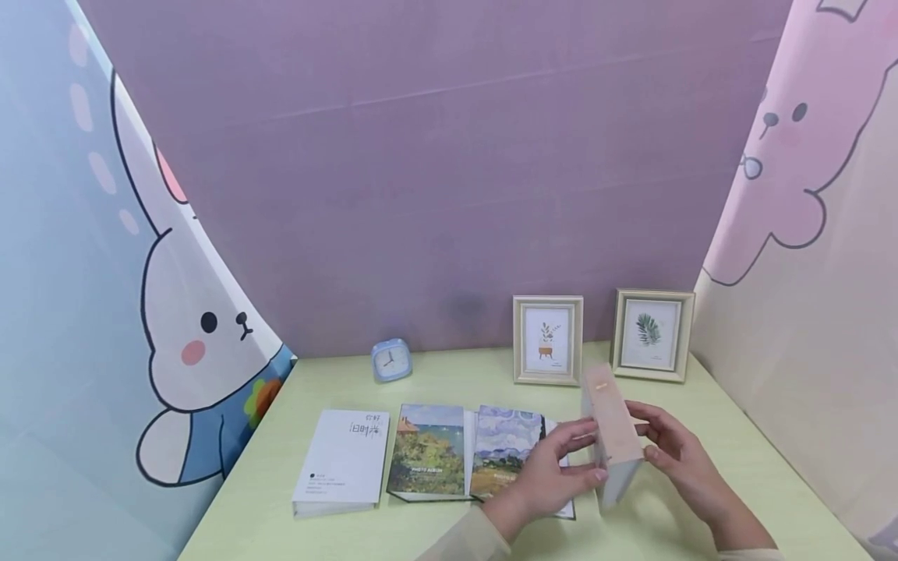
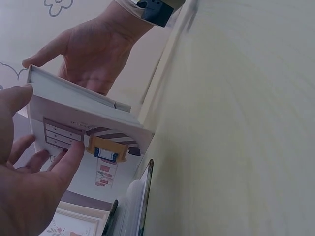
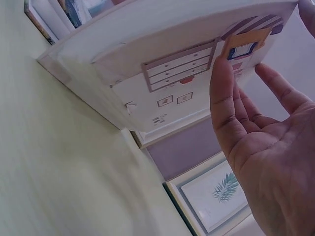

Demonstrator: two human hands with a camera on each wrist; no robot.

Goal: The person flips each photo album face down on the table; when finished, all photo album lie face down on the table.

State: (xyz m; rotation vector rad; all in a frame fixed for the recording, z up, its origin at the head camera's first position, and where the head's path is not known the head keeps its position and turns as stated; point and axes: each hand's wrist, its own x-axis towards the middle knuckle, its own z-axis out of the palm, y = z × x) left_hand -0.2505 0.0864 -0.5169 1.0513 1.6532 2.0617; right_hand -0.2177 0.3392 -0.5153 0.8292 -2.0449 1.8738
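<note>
Hands, head view: left hand [image 1: 550, 477] and right hand [image 1: 675, 450] flank a box [image 1: 613, 417] on opposite sides, fingers loosely extended, the box supported between them.
Box, head view: peach narrow face uppermost, in front of the frames; whether its base touches the surface is hard to tell.
Surface, head view: pale green surface [image 1: 238, 510] with a white album [image 1: 342, 460], coastal album [image 1: 429, 448] and landscape album [image 1: 505, 440] side by side, the last partly behind the left hand; blue clock [image 1: 390, 361] near the back.
Frames, head view: potted-plant frame [image 1: 548, 341] and leaf frame [image 1: 653, 335], upright at the back.
Room, head view: purple backdrop [image 1: 449, 195] behind; rabbit cloth [image 1: 196, 335] on the left, pink-animal cloth [image 1: 793, 148] on the right.
Printed face, left wrist view: left fingertips touch it near drawn drawers; the right hand is wide, palm showing, beyond the box.
Surface, right wrist view: bare stretch on the left; right hand loosely spread at the box's printed side, leaf frame beyond.
</note>
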